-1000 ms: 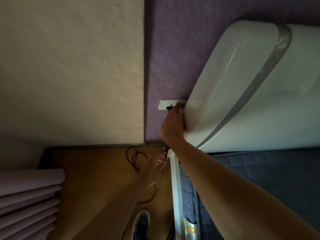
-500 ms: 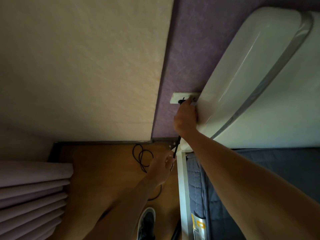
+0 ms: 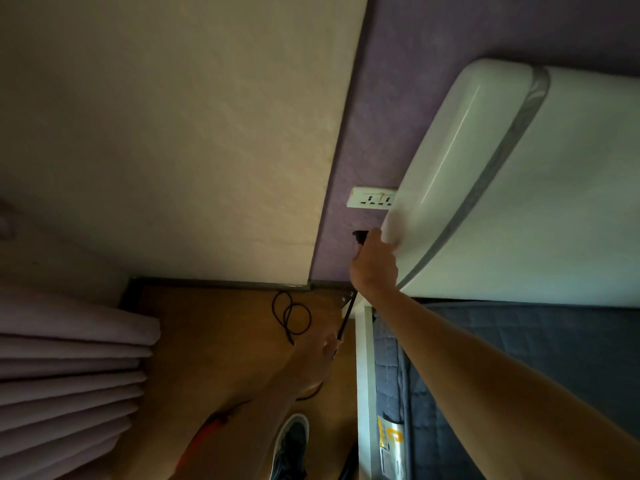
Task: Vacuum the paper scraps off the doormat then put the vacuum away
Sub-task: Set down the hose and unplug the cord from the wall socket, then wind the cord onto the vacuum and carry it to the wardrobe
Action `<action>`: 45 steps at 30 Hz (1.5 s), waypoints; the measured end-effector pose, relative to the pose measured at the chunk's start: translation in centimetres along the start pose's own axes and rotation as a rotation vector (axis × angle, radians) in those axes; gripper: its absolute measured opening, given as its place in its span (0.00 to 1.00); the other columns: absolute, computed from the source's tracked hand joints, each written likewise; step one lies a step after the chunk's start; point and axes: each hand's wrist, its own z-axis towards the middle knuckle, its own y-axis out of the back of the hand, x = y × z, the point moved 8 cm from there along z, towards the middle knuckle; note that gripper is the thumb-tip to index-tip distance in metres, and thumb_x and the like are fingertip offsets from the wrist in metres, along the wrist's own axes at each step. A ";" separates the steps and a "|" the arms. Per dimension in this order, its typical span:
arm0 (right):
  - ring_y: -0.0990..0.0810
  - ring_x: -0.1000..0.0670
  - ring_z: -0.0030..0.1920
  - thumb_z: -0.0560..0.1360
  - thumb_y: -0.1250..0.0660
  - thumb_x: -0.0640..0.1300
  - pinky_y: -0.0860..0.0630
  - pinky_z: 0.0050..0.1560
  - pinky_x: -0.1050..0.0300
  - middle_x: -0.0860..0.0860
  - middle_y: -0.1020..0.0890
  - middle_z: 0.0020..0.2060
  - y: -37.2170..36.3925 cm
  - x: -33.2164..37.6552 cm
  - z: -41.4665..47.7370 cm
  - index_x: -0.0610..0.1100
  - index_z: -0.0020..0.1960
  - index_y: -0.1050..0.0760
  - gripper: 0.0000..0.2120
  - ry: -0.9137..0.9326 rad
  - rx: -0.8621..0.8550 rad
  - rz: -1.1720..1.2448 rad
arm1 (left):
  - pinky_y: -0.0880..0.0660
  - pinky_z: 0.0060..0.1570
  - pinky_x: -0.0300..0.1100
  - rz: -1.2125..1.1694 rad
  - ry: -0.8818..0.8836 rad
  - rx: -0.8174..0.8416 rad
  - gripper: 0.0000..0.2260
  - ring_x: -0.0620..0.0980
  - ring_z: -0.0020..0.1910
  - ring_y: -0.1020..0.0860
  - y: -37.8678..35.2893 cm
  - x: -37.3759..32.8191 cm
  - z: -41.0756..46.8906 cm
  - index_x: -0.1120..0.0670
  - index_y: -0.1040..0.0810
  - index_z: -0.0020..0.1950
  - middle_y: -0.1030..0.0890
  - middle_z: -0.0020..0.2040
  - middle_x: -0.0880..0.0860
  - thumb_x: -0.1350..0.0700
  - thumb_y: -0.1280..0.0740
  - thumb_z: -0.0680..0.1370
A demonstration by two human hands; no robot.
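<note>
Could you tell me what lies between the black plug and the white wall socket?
Only bare purple wall: the head view shows the plug, gripped by the right hand, clear below the socket.

The white headboard (image 3: 519, 174) overlaps the right edge of the wall socket (image 3: 370, 199). Approach is open from the left along the purple wall (image 3: 363, 116); a looped cord (image 3: 291, 317) litters the floor below.

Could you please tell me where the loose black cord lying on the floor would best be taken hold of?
Probably where the loops of the cord cross, pinched from above: they lie flat on the floor close to the wall, so only the top is free. The left hand holds its taut stretch, running up to the plug in the right hand.
</note>
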 end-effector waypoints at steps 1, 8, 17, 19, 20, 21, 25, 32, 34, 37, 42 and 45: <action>0.19 0.42 0.54 0.81 0.39 0.40 0.25 0.46 0.53 0.42 0.21 0.54 0.4 0.6 -0.7 0.39 0.66 0.35 0.15 0.040 0.001 0.007 | 0.32 0.37 0.33 -0.068 -0.028 -0.027 0.09 0.40 0.34 0.29 0.1 -0.9 -0.8 0.49 0.27 0.44 0.26 0.38 0.46 0.55 0.41 0.83; 0.20 0.42 0.52 0.83 0.42 0.43 0.24 0.43 0.51 0.43 0.20 0.52 3.1 3.5 -5.2 0.40 0.61 0.32 0.10 0.269 0.024 0.131 | 0.34 0.32 0.40 -0.209 -0.108 -0.217 0.14 0.43 0.30 0.31 1.4 -4.1 -6.5 0.46 0.29 0.40 0.26 0.33 0.50 0.61 0.42 0.83; 0.18 0.43 0.40 0.82 0.41 0.42 0.19 0.38 0.40 0.44 0.19 0.41 4.6 10.2 -9.4 0.43 0.59 0.31 0.07 0.553 0.137 0.268 | 0.34 0.28 0.31 -0.253 -0.029 -0.295 0.10 0.40 0.29 0.28 6.5 -5.2 -11.8 0.49 0.26 0.44 0.25 0.33 0.47 0.59 0.41 0.83; 0.18 0.44 0.39 0.82 0.41 0.42 0.19 0.37 0.40 0.46 0.19 0.40 4.4 12.7 -9.6 0.44 0.60 0.31 0.07 0.599 0.173 0.276 | 0.35 0.27 0.31 -0.297 -0.004 -0.323 0.10 0.40 0.27 0.29 8.2 -5.2 -12.3 0.50 0.26 0.44 0.26 0.31 0.46 0.60 0.41 0.83; 0.18 0.45 0.38 0.82 0.41 0.43 0.19 0.37 0.40 0.46 0.19 0.40 4.2 14.1 -9.7 0.44 0.60 0.31 0.07 0.618 0.186 0.275 | 0.35 0.26 0.30 -0.315 0.023 -0.338 0.10 0.38 0.26 0.29 9.3 -5.0 -12.5 0.50 0.26 0.44 0.26 0.31 0.46 0.60 0.41 0.84; 0.18 0.45 0.37 0.82 0.42 0.43 0.19 0.37 0.40 0.46 0.19 0.40 4.1 15.5 -9.7 0.45 0.60 0.31 0.07 0.634 0.199 0.278 | 0.35 0.25 0.30 -0.332 0.046 -0.350 0.10 0.37 0.25 0.29 10.3 -4.8 -12.5 0.50 0.26 0.44 0.27 0.31 0.47 0.59 0.41 0.84; 0.19 0.46 0.35 0.82 0.42 0.41 0.20 0.36 0.40 0.47 0.20 0.38 3.8 21.4 -9.6 0.45 0.60 0.31 0.08 0.697 0.245 0.306 | 0.36 0.24 0.32 -0.392 0.101 -0.394 0.10 0.38 0.23 0.31 15.0 -4.0 -12.5 0.50 0.26 0.46 0.27 0.32 0.49 0.57 0.42 0.84; 0.20 0.46 0.35 0.82 0.41 0.39 0.20 0.37 0.40 0.48 0.21 0.38 3.4 30.2 -9.5 0.44 0.59 0.30 0.07 0.791 0.291 0.370 | 0.31 0.30 0.35 -0.410 0.023 -0.503 0.04 0.39 0.28 0.29 22.8 -3.2 -12.7 0.50 0.27 0.51 0.26 0.34 0.50 0.57 0.41 0.83; 0.20 0.46 0.34 0.82 0.41 0.39 0.20 0.37 0.40 0.48 0.21 0.37 3.2 31.9 -10.1 0.44 0.59 0.29 0.08 0.818 0.300 0.373 | 0.29 0.31 0.43 -0.415 0.012 -0.530 0.07 0.42 0.28 0.30 24.0 -2.6 -13.0 0.49 0.28 0.48 0.29 0.31 0.49 0.58 0.41 0.83; 0.19 0.45 0.34 0.82 0.42 0.39 0.20 0.37 0.40 0.49 0.21 0.36 2.7 34.1 -11.1 0.44 0.59 0.29 0.08 0.852 0.332 0.368 | 0.29 0.31 0.47 -0.442 0.036 -0.571 0.09 0.47 0.28 0.30 25.3 -1.7 -13.9 0.47 0.29 0.46 0.30 0.30 0.50 0.58 0.41 0.83; 0.20 0.43 0.34 0.81 0.42 0.38 0.21 0.38 0.39 0.48 0.22 0.35 2.0 36.9 -13.4 0.44 0.59 0.29 0.08 0.928 0.375 0.353 | 0.33 0.28 0.45 -0.420 0.049 -0.655 0.10 0.47 0.26 0.29 27.1 -0.6 -15.6 0.46 0.31 0.45 0.29 0.28 0.49 0.58 0.41 0.83; 0.19 0.43 0.34 0.80 0.41 0.38 0.20 0.39 0.40 0.50 0.22 0.34 1.4 38.5 -14.1 0.45 0.57 0.29 0.08 0.957 0.402 0.353 | 0.32 0.28 0.44 -0.431 0.057 -0.713 0.10 0.42 0.25 0.31 28.1 0.2 -16.2 0.46 0.31 0.44 0.29 0.25 0.47 0.60 0.40 0.83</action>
